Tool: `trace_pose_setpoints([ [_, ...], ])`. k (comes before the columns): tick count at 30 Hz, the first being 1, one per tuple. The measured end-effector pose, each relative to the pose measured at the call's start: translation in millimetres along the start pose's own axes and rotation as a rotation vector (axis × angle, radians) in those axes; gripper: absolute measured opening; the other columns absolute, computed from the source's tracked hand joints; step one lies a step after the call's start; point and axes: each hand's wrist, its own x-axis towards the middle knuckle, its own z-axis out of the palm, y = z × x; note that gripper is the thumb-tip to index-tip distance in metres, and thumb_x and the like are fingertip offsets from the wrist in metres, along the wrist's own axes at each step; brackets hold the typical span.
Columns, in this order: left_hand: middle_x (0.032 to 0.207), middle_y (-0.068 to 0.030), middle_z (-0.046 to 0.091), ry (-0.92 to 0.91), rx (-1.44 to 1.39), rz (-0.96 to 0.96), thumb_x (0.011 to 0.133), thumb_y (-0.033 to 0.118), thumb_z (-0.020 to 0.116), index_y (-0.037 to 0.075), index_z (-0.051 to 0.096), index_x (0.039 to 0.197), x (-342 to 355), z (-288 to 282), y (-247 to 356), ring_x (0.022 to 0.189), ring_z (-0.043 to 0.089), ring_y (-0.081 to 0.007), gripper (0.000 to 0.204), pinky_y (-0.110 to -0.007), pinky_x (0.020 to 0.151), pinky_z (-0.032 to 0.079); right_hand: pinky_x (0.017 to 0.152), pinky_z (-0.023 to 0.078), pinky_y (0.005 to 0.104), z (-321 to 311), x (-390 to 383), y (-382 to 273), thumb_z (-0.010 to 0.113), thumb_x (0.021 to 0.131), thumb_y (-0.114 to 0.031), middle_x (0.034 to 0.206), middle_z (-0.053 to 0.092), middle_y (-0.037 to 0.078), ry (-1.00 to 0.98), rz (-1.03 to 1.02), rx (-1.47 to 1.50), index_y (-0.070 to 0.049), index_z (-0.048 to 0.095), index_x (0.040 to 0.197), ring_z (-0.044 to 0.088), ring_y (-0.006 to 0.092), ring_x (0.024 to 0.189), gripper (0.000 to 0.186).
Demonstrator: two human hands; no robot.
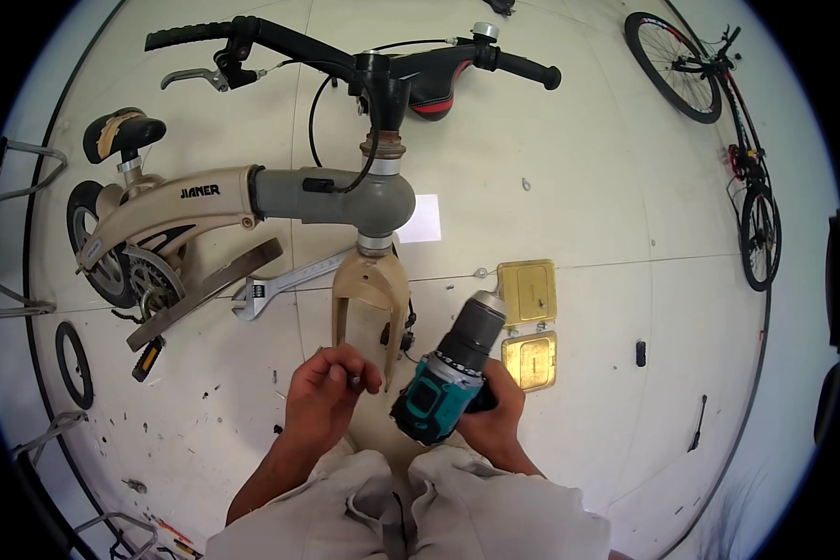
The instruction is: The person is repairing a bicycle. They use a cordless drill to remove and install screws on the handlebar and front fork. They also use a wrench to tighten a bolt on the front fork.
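My right hand [495,415] is wrapped round the grip of a teal and black cordless drill [439,383]. The drill's chuck tilts up and to the right, and I cannot make out a bit in it. My left hand [325,397] is closed in a pinch, with a small dark piece just showing at the fingertips, too small to name. Just beyond that hand stands the beige fork [371,277] of a small bicycle, with no wheel between its legs. The bicycle's frame [322,197], grey and beige, stretches left from the fork, with black handlebars [299,42] above.
A large adjustable wrench [299,278] lies behind the fork. Right of the drill is an open yellow case [530,291]. Small loose parts, a screwdriver [698,422] and a loose tire [74,365] lie on the pale floor. Another bicycle [742,121] is at the far right; metal racks [28,168] line the left.
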Motion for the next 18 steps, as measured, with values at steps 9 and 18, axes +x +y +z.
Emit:
trace_pose_setpoints([
  [9,0.142,-0.0222,0.044,0.026,-0.110,-0.192,0.101,0.046,0.036,0.008,0.041,0.084,-7.5,11.4,-24.0,0.131,0.042,-0.0295,0.042,-0.042,0.105,0.038,0.082,0.051,0.0391,9.3,-9.6,-2.6,0.083,0.056,-0.010,0.107,0.061,0.015,-0.248,-0.146,-0.190,-0.005,0.054,0.121,0.063,0.0331,0.097,0.071],
  [18,0.137,-0.0254,0.047,0.195,-0.176,-0.189,0.104,0.044,0.028,0.008,0.038,0.085,-19.2,-4.6,-22.4,0.120,0.052,-0.0330,0.042,-0.046,0.099,0.048,0.081,0.049,0.0359,-4.1,0.7,-23.1,0.076,0.078,-0.015,0.110,0.055,0.015,-0.618,-0.040,0.026,0.000,0.049,0.130,0.058,0.0317,0.096,0.061],
])
